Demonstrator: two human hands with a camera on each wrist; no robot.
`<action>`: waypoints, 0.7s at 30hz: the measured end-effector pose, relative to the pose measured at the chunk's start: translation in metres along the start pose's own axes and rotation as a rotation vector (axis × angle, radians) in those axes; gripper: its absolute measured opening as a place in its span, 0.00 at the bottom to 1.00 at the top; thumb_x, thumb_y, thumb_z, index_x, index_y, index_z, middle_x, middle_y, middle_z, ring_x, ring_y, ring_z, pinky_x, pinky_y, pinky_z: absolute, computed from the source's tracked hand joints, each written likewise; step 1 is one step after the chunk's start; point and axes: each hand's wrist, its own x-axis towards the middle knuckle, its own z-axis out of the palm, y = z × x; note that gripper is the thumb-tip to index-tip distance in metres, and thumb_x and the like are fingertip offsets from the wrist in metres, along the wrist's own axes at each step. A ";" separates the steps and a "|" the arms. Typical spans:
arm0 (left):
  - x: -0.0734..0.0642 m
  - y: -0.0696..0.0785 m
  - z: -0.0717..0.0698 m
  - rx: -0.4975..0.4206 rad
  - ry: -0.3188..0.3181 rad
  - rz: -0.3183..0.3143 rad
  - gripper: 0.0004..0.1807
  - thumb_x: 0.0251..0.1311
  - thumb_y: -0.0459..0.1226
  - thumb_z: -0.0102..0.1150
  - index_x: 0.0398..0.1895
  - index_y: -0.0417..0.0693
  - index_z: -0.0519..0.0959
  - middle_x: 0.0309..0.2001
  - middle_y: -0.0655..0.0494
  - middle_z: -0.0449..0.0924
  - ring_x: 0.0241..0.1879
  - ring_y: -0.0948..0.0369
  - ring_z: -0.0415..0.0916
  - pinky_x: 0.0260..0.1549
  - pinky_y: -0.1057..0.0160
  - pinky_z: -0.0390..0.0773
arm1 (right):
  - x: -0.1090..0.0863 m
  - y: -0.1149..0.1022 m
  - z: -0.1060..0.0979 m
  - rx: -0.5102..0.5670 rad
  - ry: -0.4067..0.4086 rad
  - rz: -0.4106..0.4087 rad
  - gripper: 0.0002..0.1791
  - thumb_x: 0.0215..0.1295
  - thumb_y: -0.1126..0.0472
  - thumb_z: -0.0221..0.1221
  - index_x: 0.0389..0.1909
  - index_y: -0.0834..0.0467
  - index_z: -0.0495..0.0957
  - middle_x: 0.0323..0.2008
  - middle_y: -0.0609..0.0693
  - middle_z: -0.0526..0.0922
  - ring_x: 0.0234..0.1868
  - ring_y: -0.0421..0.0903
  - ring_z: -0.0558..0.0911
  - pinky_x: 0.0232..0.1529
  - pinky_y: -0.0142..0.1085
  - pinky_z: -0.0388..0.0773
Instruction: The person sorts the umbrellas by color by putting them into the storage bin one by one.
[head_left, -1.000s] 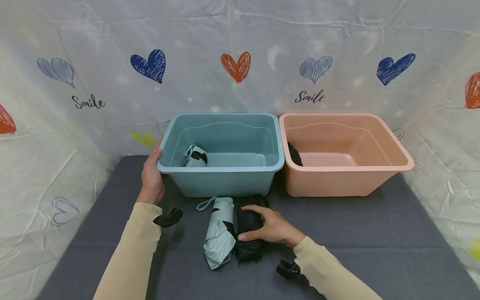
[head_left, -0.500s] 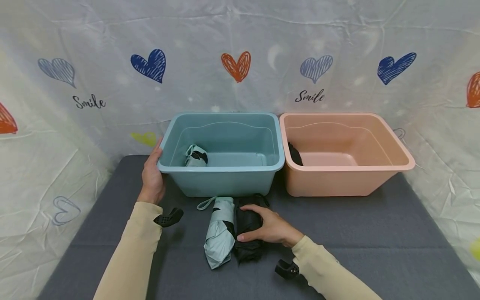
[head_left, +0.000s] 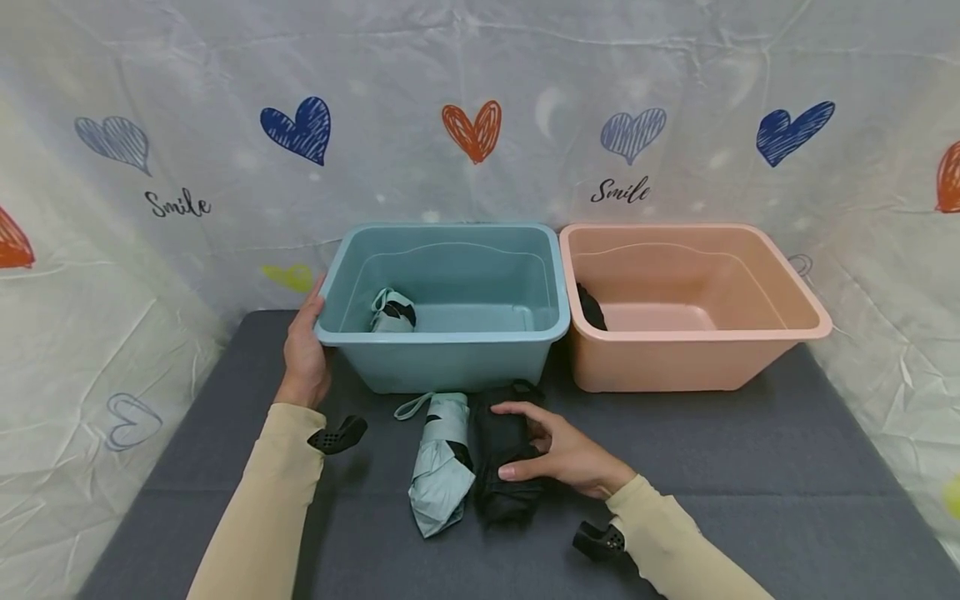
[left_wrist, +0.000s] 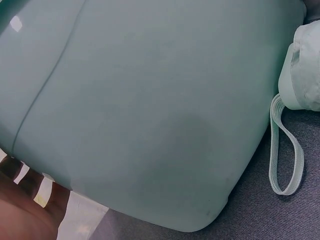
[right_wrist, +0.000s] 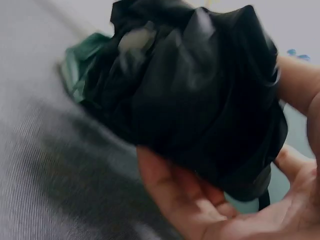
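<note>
My right hand holds a black folded umbrella in front of the blue bin. In the right wrist view, fingers curl under the black umbrella. Just left of it, a light blue folded umbrella with a wrist loop lies on the table. My left hand touches the blue bin's left outer side, its fingers fairly straight along the wall. Inside that bin lies another light blue umbrella; only part of it shows.
A pink bin stands right beside the blue one, with a dark item partly hidden at its left wall. Both bins stand at the back of the grey cloth-covered table, before a printed curtain.
My right hand and the black umbrella have shifted slightly right, away from the light blue umbrella. The left hand and both bins stay put.
</note>
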 end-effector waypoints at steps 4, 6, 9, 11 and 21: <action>0.000 0.000 0.000 0.003 0.000 0.000 0.29 0.82 0.50 0.27 0.83 0.65 0.49 0.82 0.65 0.40 0.80 0.60 0.36 0.75 0.45 0.38 | -0.008 -0.010 -0.004 0.092 -0.057 -0.079 0.42 0.63 0.64 0.71 0.76 0.48 0.64 0.73 0.54 0.60 0.65 0.54 0.67 0.58 0.42 0.72; 0.000 0.000 0.000 -0.001 -0.001 -0.001 0.29 0.82 0.50 0.27 0.83 0.65 0.48 0.82 0.65 0.40 0.80 0.60 0.36 0.75 0.46 0.38 | -0.012 -0.015 -0.006 0.113 -0.070 -0.106 0.42 0.63 0.63 0.70 0.76 0.48 0.63 0.75 0.51 0.55 0.66 0.53 0.63 0.55 0.40 0.72; 0.000 0.001 0.000 -0.007 -0.005 -0.001 0.29 0.82 0.50 0.28 0.83 0.65 0.48 0.82 0.65 0.40 0.80 0.60 0.36 0.75 0.46 0.38 | -0.017 -0.023 -0.006 0.127 -0.088 -0.129 0.41 0.65 0.61 0.69 0.76 0.47 0.62 0.77 0.49 0.51 0.66 0.54 0.60 0.52 0.40 0.72; 0.000 0.002 0.000 -0.011 -0.008 -0.001 0.29 0.82 0.50 0.28 0.83 0.64 0.48 0.82 0.65 0.40 0.80 0.60 0.36 0.75 0.46 0.38 | -0.020 -0.028 -0.006 0.136 -0.101 -0.148 0.40 0.66 0.60 0.68 0.76 0.48 0.61 0.76 0.50 0.51 0.67 0.55 0.60 0.54 0.42 0.71; 0.001 0.001 0.000 -0.016 -0.014 0.009 0.29 0.82 0.49 0.27 0.83 0.65 0.49 0.82 0.65 0.41 0.80 0.60 0.37 0.75 0.47 0.38 | -0.037 -0.054 -0.008 0.071 -0.080 -0.231 0.37 0.70 0.58 0.65 0.76 0.53 0.61 0.75 0.54 0.57 0.70 0.56 0.62 0.66 0.47 0.62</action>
